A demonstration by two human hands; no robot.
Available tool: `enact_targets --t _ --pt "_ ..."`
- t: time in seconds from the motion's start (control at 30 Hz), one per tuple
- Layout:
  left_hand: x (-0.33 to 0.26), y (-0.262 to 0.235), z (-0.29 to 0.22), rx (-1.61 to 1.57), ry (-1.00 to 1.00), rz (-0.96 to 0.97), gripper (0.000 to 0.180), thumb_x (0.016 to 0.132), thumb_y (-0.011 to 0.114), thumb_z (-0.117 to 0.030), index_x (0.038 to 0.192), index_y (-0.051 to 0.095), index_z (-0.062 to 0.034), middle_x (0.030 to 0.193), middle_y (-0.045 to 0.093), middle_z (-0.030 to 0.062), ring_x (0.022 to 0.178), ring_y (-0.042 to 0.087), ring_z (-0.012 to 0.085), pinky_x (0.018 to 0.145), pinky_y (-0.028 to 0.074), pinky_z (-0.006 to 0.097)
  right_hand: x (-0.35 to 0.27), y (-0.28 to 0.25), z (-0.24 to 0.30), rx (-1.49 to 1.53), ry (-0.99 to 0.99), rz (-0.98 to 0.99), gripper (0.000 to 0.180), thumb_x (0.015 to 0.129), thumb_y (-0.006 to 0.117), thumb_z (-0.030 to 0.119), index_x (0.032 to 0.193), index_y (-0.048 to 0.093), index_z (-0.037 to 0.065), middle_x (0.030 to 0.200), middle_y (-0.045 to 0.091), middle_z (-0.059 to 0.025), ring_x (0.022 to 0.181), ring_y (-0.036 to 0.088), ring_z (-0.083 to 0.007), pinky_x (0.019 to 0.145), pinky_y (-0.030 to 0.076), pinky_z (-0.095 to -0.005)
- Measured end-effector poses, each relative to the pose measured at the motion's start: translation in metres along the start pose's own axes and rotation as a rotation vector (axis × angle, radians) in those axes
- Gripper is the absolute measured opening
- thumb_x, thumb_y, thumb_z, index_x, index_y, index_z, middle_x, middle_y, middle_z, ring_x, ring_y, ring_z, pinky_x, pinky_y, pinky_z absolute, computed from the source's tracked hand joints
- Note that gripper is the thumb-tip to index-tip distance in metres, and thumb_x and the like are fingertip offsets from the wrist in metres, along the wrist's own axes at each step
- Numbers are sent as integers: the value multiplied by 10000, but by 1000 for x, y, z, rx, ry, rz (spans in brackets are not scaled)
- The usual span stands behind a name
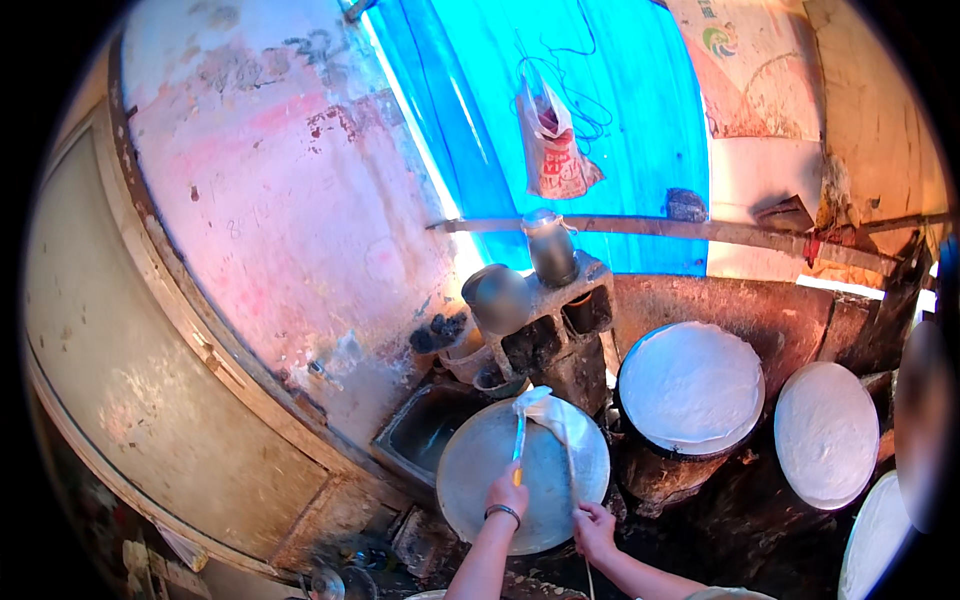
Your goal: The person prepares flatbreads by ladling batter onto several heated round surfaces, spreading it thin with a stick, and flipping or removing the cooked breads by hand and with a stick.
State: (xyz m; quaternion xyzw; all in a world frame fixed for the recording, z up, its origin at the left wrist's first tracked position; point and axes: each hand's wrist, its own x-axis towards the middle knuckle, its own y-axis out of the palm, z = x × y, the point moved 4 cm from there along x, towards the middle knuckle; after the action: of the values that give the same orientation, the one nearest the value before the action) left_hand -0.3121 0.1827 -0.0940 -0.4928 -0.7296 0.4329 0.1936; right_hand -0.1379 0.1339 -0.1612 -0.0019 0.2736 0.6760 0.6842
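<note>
Blue sheeting (pixel 640 130) and a stained wall (pixel 270 200) fill the head view's background. Left hand (pixel 507 494) grips a slim tool (pixel 519 440); right hand (pixel 596 532) pinches a stick (pixel 572 480), its upper end hard to separate from a white sheet (pixel 575 428) over the disc (pixel 475 470). Disc partly hides a basin (pixel 425 425); one white round (pixel 872 540) is cut off.

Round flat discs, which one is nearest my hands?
The leftmost round, grey, metal-looking disc, mostly bare; the other round discs, farther right, have white tops.
</note>
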Motion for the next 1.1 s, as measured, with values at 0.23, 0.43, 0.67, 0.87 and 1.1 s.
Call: enact_targets --t 0.23,0.43,0.67,0.87,1.1 --pt "21 -8 53 -176 30 -138 487 706 540 -79 1189 494 -117 1005 591 197 934 580 321 806 460 377 20 -2 -23 -5 -40 -127 235 811 557 135 1029 550 46 547 446 -1 366 369 -94 308 278 -238" --pt "-8 -27 76 -526 -182 -85 517 691 505 -2 1200 470 -92 681 578 130 430 535 203 394 441 316 33 30 11 -82 33 95 193 780 604 140 937 604 27 527 466 8 377 391 -85 346 292 -227" --pt "-61 -19 113 -969 -348 -43 563 691 510 49 1224 393 -89 570 469 50 362 449 148 326 382 279 77 38 -25 -360 -188 255 209 769 626 128 942 617 11 569 538 -27 371 430 -94 333 312 -232" --pt "-154 -12 154 -1045 -136 -209 389 781 526 -54 1157 429 -36 638 486 43 340 359 111 308 319 253 74 25 71 -447 -18 47 184 708 681 147 821 649 4 598 582 -35 506 535 -105 455 422 -236" --pt "-262 -70 106 -1379 -379 -209 371 839 485 -66 1201 406 -45 684 495 13 336 361 75 297 300 195 112 45 47 -658 -139 445 180 708 685 166 827 638 39 556 543 -39 385 437 -96 359 345 -232"
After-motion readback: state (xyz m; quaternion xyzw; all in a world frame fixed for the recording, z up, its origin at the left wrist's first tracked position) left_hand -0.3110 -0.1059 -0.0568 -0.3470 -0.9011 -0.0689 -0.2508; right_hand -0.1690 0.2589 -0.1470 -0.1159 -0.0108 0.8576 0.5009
